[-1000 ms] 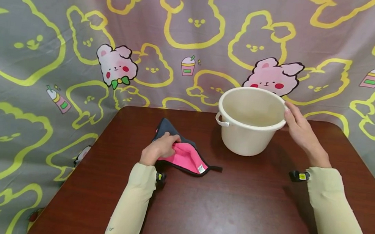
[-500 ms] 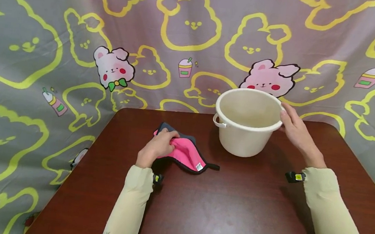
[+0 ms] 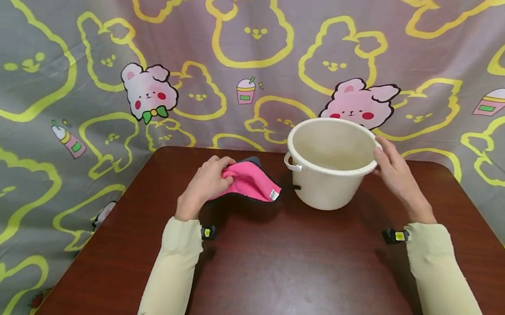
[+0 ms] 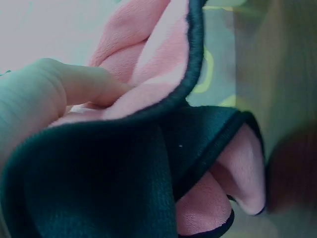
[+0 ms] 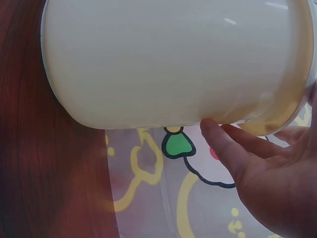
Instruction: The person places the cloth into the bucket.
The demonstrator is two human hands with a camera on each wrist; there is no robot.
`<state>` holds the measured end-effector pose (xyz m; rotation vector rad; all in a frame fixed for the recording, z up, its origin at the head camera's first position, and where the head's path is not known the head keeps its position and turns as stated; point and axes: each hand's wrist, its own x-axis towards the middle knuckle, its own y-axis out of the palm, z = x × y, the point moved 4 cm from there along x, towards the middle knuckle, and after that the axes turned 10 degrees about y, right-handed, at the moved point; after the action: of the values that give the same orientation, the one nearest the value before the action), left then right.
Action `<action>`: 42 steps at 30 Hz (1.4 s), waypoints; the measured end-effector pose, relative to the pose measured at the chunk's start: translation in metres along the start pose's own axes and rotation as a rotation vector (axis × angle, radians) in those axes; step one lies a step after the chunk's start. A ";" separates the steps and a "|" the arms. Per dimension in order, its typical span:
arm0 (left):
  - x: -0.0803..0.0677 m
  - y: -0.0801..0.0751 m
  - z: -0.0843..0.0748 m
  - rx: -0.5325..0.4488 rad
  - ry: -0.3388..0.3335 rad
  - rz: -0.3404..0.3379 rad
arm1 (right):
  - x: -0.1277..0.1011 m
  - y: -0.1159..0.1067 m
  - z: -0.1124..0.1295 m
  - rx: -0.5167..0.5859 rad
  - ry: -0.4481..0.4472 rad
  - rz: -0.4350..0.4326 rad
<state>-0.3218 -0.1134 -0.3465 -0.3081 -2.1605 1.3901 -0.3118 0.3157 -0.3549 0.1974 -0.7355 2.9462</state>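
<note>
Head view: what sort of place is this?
Probably an indoor recording setup, perhaps staged: cartoon-print fabric hangs behind a brown table, and small black devices sit at the wrists.

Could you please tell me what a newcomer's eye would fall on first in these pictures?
Probably the bright pink cloth, held by the left hand above the dark table. Next, the cream bucket touched by the right hand, near the table's far edge, and the cartoon-printed curtain behind.

two hands [image 3: 206,181] [image 3: 398,178], one cloth [image 3: 252,180], one bucket [image 3: 329,191], one table [image 3: 304,276] are visible.
</note>
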 end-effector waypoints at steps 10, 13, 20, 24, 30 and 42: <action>0.001 -0.026 -0.015 -0.055 -0.054 -0.210 | 0.000 0.001 0.000 0.017 -0.006 -0.007; 0.002 -0.035 -0.021 -0.032 -0.050 -0.306 | 0.000 0.001 0.000 0.018 -0.005 -0.012; 0.010 -0.053 -0.037 -0.020 -0.058 -0.464 | 0.000 0.002 0.001 -0.007 0.006 -0.005; 0.019 -0.063 -0.049 -0.033 -0.034 -0.515 | -0.001 0.002 0.002 0.004 0.007 -0.008; 0.031 -0.073 -0.069 -0.057 0.000 -0.557 | -0.001 0.002 0.003 0.003 0.015 -0.003; 0.056 -0.083 -0.110 -0.128 0.138 -0.600 | 0.001 0.001 0.001 0.018 0.024 -0.010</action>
<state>-0.2981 -0.0393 -0.2196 0.1863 -1.9977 0.8677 -0.3131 0.3144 -0.3548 0.1664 -0.7037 2.9416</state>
